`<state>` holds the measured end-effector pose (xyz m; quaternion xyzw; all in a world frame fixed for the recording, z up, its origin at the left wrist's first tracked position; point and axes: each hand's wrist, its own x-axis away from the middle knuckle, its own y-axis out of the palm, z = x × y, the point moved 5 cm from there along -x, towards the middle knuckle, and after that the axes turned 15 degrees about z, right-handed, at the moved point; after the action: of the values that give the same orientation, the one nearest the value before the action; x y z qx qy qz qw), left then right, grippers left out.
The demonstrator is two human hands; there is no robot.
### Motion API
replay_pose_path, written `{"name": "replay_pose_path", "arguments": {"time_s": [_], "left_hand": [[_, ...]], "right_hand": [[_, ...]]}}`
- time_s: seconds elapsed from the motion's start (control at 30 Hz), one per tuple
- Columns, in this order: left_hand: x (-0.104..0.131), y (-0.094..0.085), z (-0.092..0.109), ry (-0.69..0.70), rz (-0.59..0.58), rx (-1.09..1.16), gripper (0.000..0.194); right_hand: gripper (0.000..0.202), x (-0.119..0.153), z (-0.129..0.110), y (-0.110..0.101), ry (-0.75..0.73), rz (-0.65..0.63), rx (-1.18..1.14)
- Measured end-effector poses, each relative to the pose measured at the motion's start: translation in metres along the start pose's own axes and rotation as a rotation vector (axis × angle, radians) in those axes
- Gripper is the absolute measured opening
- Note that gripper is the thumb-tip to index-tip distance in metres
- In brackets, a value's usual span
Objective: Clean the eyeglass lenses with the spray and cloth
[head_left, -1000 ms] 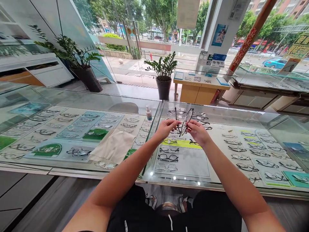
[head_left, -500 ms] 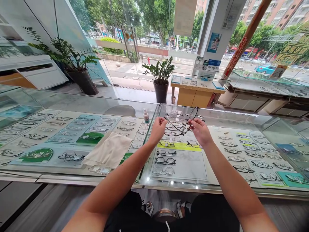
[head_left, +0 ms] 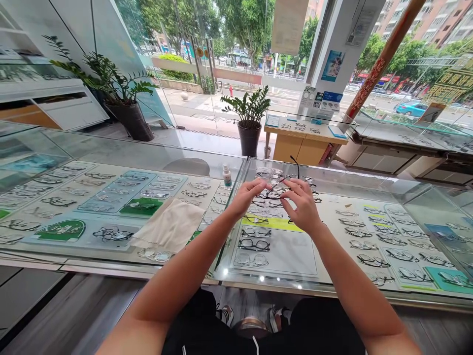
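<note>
Hanging above a glass display case point(head_left: 325, 290) is one pair of dark-framed glasses point(head_left: 277, 185), one temple pointing up. The left hand point(head_left: 247, 197) pinches one end between thumb and fingers; the right hand point(head_left: 305, 203) curls at the other, and whether it clamps down I cannot tell. Inside the case, nearer its front, three pairs of spectacles point(head_left: 254, 244) form a column on one pale panel point(head_left: 293, 251). To the left are one beige cloth point(head_left: 172, 224) and one upright bottle point(head_left: 226, 176); past the case stand two potted plants point(head_left: 249, 139).
</note>
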<state>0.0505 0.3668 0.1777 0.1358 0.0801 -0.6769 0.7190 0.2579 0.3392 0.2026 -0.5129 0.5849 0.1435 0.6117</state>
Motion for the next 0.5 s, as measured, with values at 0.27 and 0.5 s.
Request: {"name": "replay_pose_path", "arguments": {"time_s": [0.27,0.5], "left_hand": [[0.0048,0.0102,0.0053,-0.100,-0.105,0.144,0.038],[0.0015,0.0038,0.0050,-0.140,-0.013,0.219,0.042]], "right_hand": [[0.013,0.0004,0.0046,0.0006,-0.040,-0.050,0.112],[0.010,-0.0007,0.0047,0.0010,0.041,-0.067,0.021]]}}
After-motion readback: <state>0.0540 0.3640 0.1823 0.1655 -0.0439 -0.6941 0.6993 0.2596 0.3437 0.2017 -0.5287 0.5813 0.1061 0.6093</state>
